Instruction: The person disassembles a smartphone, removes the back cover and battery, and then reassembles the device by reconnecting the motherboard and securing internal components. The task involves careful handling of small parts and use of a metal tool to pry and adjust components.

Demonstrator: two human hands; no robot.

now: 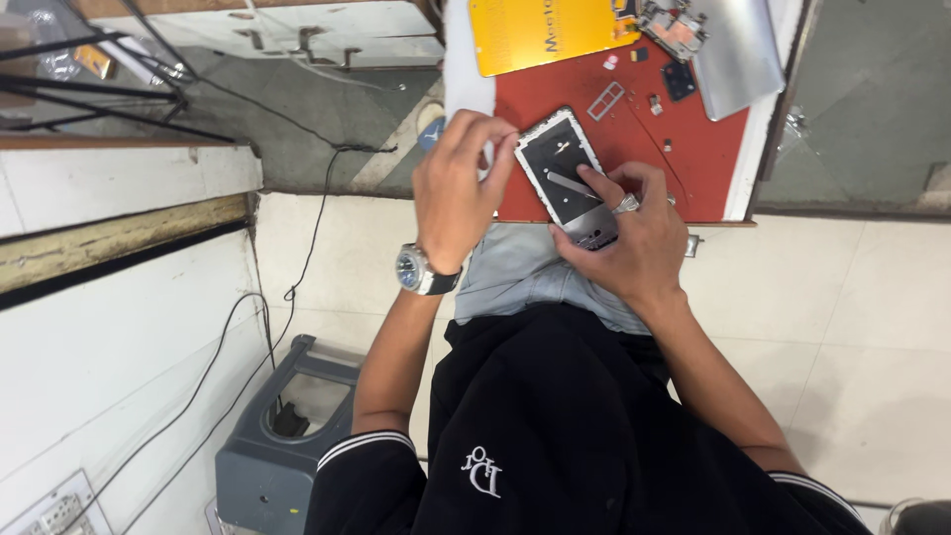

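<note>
An opened phone body (567, 176), silver-edged with a dark inside, lies on a red work mat (693, 168) near its front edge. My left hand (458, 188), with a wristwatch on its wrist, grips the phone's left side by the fingertips. My right hand (634, 238), wearing a ring, holds the phone's lower end and presses a thin metal tool (575, 185) onto its inside.
On the mat lie a small metal frame (605, 100), a dark square part (679, 79), a circuit board (674, 28), a yellow card (540, 32) and a grey cover (738, 50). A grey plastic stool (282, 436) and cables lie on the tiled floor below left.
</note>
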